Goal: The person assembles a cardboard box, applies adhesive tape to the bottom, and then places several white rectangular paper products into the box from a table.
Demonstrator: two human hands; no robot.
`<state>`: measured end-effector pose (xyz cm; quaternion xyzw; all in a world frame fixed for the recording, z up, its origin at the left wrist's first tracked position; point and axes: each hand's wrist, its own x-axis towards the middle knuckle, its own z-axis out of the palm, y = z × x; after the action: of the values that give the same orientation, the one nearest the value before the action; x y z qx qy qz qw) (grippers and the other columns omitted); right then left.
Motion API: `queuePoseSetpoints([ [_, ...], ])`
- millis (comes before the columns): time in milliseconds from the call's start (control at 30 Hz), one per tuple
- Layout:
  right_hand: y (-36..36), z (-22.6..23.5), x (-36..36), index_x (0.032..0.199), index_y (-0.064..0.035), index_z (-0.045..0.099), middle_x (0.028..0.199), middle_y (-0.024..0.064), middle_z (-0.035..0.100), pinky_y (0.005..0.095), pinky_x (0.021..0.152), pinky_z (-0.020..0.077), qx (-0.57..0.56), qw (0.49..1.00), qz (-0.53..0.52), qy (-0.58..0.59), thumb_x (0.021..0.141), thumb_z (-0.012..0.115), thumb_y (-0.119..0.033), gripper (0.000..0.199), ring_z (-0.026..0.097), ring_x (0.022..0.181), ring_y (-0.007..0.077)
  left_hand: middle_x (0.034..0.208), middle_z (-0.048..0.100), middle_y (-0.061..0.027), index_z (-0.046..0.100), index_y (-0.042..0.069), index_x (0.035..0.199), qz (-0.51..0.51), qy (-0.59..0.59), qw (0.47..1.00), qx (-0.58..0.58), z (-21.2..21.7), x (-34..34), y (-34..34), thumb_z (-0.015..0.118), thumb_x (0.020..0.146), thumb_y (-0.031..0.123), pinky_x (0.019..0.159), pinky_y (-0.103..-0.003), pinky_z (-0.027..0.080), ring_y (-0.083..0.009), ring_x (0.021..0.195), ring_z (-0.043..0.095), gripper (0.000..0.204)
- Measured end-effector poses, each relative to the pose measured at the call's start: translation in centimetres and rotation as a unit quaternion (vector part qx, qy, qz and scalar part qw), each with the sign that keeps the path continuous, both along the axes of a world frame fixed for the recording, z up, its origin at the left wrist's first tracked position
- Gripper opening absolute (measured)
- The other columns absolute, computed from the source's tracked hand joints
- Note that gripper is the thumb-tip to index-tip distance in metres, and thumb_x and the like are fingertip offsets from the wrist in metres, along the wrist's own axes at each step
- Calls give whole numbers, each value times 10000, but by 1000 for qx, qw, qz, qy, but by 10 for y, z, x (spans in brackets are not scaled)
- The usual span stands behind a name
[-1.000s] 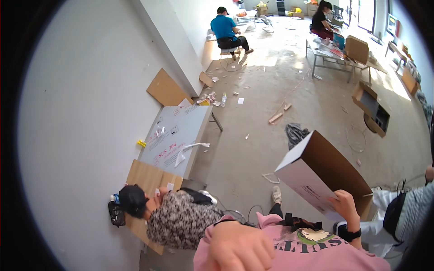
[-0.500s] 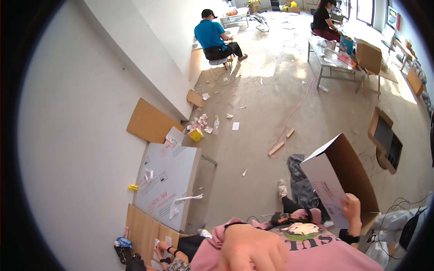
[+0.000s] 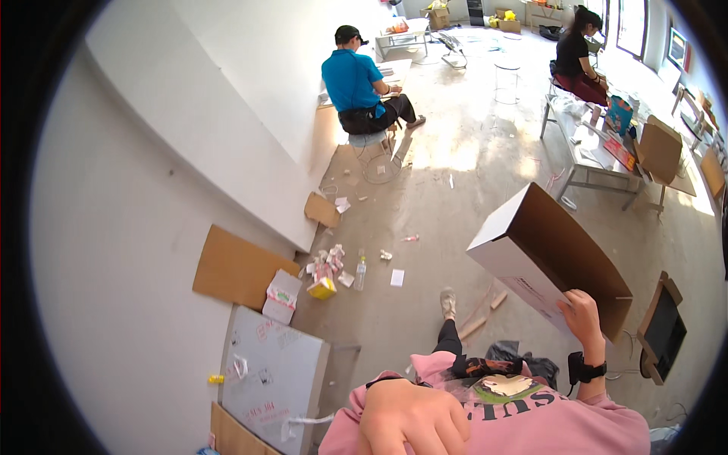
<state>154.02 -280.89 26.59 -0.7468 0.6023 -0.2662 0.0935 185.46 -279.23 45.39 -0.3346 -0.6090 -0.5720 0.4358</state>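
Note:
My right hand (image 3: 582,315), with a black watch (image 3: 588,371) on the wrist, grips the lower edge of an open cardboard box (image 3: 546,258). The box is white outside and brown inside, and it is held tilted above the floor on my right. My left hand (image 3: 409,417) is close to the camera at the bottom centre, resting against my pink sweatshirt with its fingers curled. Nothing shows in it. One of my shoes (image 3: 448,303) sticks out on the concrete floor ahead.
A grey panel (image 3: 273,371) and a brown cardboard sheet (image 3: 239,265) lie by the white wall on the left, near small packets and a yellow carton (image 3: 324,287). A person in blue (image 3: 353,80) sits ahead. Another person (image 3: 572,57) sits at a table (image 3: 599,152).
The view has swung up and along the wall, so the grey panel slid toward the bottom edge. A person crouching at lower left has left the picture. My right hand keeps holding the box.

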Motion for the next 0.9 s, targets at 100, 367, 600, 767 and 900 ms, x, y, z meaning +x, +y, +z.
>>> queuePoseSetpoints([
  [100, -97, -9, 19, 791, 34, 586, 763, 185, 571, 406, 640, 436, 2, 999, -32, -14, 720, 624, -85, 143, 545, 732, 364, 596, 457, 22, 571, 125, 1096, -24, 30, 999, -5, -9, 17, -113, 656, 790, 231, 381, -245, 239, -101, 418, 383, 334],
  [367, -301, 17, 10, 791, 36, 595, 764, 181, 576, 396, 633, 444, -26, 978, -203, -40, 746, 601, -74, 119, 551, 726, 357, 619, 476, 6, 553, 131, 1142, -198, -5, 980, -7, 11, -24, -430, 606, 832, 183, 377, -251, 253, -106, 430, 410, 319],
  [600, -502, -13, -40, 721, -1, 593, 723, 146, 582, 396, 624, 450, -19, 955, -291, 53, 734, 604, -100, 100, 563, 698, 325, 667, 531, -39, 591, 107, 1086, -266, -44, 962, -36, -10, -67, -675, 587, 848, 222, 372, -242, 274, -114, 442, 439, 265],
  [767, -729, -10, -50, 744, -42, 588, 704, 104, 572, 366, 651, 470, -2, 992, -125, 26, 742, 587, -133, 91, 572, 713, 277, 556, 515, -21, 636, -5, 929, -75, -100, 992, 33, -29, -37, -841, 643, 808, 279, 379, -246, 278, -123, 430, 427, 309],
  [900, -906, -4, -34, 737, -67, 575, 707, 83, 564, 359, 661, 469, -17, 999, 34, 12, 744, 594, -134, 69, 571, 725, 259, 615, 518, -42, 597, -24, 972, 259, -237, 901, 255, -98, 23, -939, 635, 791, 326, 441, -253, 317, -137, 500, 457, 395],
])
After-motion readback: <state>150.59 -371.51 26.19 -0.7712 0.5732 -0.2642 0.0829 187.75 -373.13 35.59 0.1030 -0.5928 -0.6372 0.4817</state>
